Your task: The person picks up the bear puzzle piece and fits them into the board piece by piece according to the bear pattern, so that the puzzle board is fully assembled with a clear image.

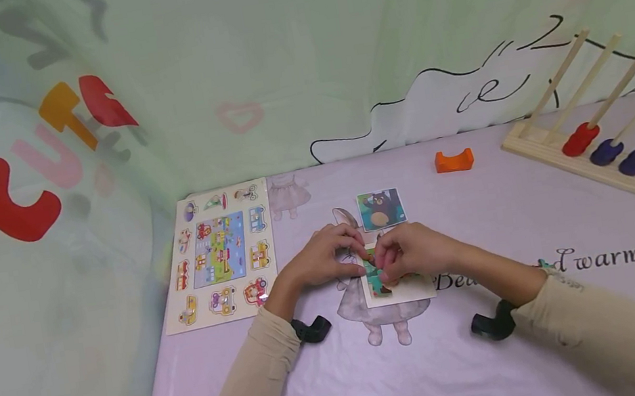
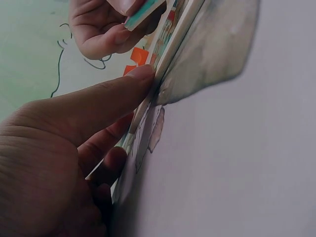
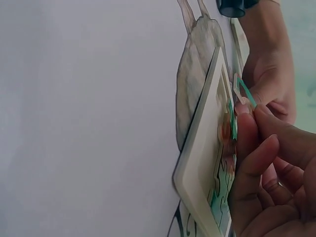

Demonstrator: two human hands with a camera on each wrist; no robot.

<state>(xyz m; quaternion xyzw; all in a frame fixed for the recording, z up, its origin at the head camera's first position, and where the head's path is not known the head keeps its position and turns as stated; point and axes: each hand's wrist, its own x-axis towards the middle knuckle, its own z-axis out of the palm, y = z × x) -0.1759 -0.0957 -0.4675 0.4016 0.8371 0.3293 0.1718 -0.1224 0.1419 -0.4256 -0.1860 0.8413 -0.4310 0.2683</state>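
Note:
A small puzzle board (image 1: 414,289) with a cream frame lies on the cloth, green and teal pieces in its left part. My left hand (image 1: 327,257) is at its left side; in the left wrist view that hand's thumb (image 2: 113,98) rests on the frame's edge. My right hand (image 1: 415,253) is over the board, and in the right wrist view its thumb and finger pinch a thin teal-edged piece (image 3: 247,92), tilted above the frame. Just behind the board lies a square bear picture card (image 1: 381,209). The hands hide part of the board.
A larger vehicle puzzle board (image 1: 263,226) lies at the left. Behind, to the right, sits an orange block (image 1: 454,161). A wooden peg rack (image 1: 609,168) with red and dark blue pieces stands at the far right. Black wrist-mounted parts (image 1: 312,329) show near both sleeves.

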